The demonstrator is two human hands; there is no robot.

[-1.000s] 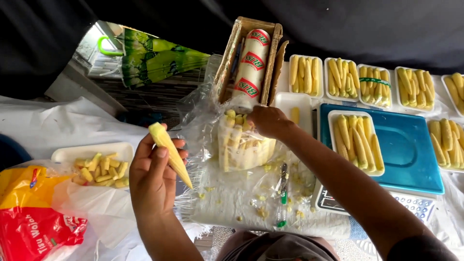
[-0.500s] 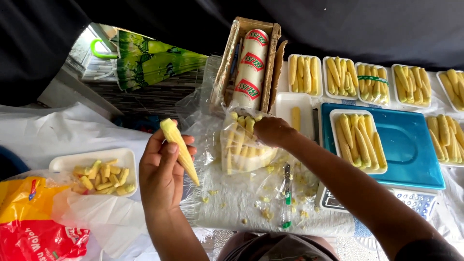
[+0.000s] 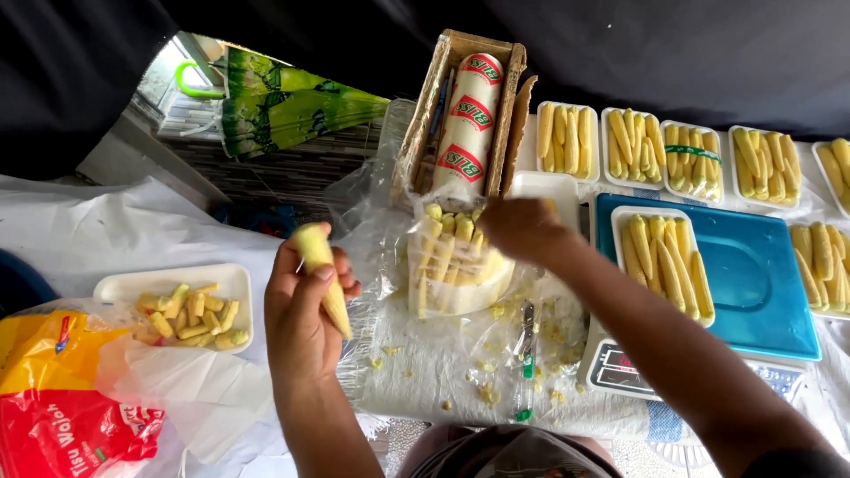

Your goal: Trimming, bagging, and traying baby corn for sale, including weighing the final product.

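Note:
My left hand grips a pale yellow baby corn, blunt end up and tip pointing down. My right hand reaches over a white tray of baby corn wrapped in clear film and rests on its upper right edge. Just behind that tray stands a cardboard box holding a roll of cling film. To the right, a filled tray of baby corn sits on a blue scale platform.
A white tray of cut corn pieces lies at left, beside a red and yellow plastic bag. Several filled corn trays line the back right. A small knife and corn scraps lie on the clear plastic sheet. A green folded umbrella lies behind.
My left hand has turned and lifted the baby corn slightly, drawing it more upright. My right hand stays at the wrapped tray, shifted a little along its upper edge.

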